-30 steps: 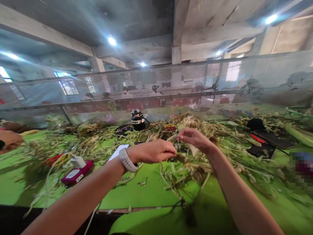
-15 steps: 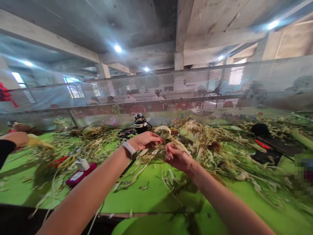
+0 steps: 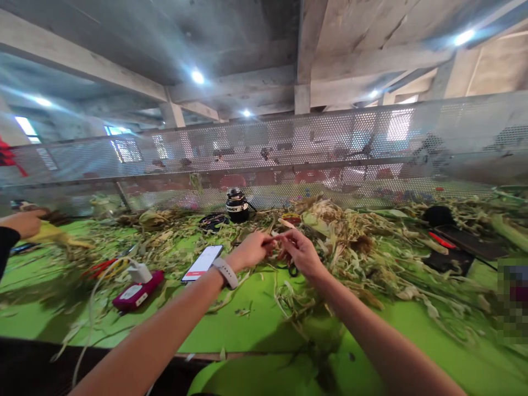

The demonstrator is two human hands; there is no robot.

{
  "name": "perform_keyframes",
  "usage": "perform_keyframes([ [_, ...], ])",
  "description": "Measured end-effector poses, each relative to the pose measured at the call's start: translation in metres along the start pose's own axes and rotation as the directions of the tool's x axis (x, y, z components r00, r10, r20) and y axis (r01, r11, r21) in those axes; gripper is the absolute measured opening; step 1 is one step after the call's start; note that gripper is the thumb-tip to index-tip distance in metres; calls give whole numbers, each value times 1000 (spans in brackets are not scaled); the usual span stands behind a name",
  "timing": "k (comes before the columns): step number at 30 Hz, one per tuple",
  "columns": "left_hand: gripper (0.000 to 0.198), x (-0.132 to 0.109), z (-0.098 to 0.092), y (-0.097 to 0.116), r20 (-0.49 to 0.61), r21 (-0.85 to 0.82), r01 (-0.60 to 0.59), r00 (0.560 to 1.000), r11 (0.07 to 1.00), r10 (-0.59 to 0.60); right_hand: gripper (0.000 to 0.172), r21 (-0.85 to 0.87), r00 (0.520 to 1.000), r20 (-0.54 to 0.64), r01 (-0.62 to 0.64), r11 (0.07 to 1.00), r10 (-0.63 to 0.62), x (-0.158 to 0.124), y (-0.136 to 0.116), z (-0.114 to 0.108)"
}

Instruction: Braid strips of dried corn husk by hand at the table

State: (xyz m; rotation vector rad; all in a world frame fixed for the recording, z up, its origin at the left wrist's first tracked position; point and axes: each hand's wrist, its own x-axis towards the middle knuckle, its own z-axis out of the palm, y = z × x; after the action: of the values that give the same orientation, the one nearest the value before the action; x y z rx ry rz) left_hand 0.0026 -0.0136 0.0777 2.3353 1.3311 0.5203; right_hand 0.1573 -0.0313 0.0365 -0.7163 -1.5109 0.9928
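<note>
My left hand [image 3: 253, 250], with a pale watch band on its wrist, has its fingers pinched together near the middle of the table. My right hand [image 3: 302, 252] meets it from the right, also pinched, and the fingertips touch or nearly touch. A short pale strip of corn husk [image 3: 286, 223] sticks up just above the right fingers. What lies between the left fingertips is hidden. Below the right hand shows a small black loop, partly covered. A phone [image 3: 203, 264] with a lit screen lies beside my left wrist. Dry corn husks [image 3: 330, 231] are heaped behind and right of my hands.
A black jar-like container [image 3: 237, 206] stands at the back against a perforated metal screen [image 3: 264, 143]. On the left are a magenta box [image 3: 138, 291] with a white plug and cable, and orange-handled tools [image 3: 101, 269]. A co-worker's hand [image 3: 22, 223] holds yellowish husk at far left.
My hands have come together, and the long curled husk strip no longer shows between them. The phone beside my left wrist has come into view. The co-worker's hand has shifted slightly left and up.
</note>
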Motion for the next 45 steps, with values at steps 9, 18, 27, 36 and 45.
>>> perform_keyframes([
  [9, 30, -15, 13, 12, 213, 327, -406, 912, 854, 352, 38, 343, 963, -73, -221, 913, 260, 3, -8, -10],
  [18, 29, -29, 19, 18, 287, 499, -467, 884, 730, 370, 35, 378, 955, -27, -264, 887, 296, 4, -15, -16],
  [27, 22, -53, 23, 26, 258, 595, -572, 801, 565, 540, 27, 52, 938, -16, -345, 937, 346, 5, 2, -14],
  [36, 29, -53, 8, 32, 104, 408, -528, 837, 745, 537, 16, -266, 901, 326, -202, 943, 285, 8, 21, -24],
  [45, 24, -41, 13, 22, 80, -212, -170, 978, 962, 191, 8, -275, 920, 211, -267, 923, 329, 13, 22, -28],
])
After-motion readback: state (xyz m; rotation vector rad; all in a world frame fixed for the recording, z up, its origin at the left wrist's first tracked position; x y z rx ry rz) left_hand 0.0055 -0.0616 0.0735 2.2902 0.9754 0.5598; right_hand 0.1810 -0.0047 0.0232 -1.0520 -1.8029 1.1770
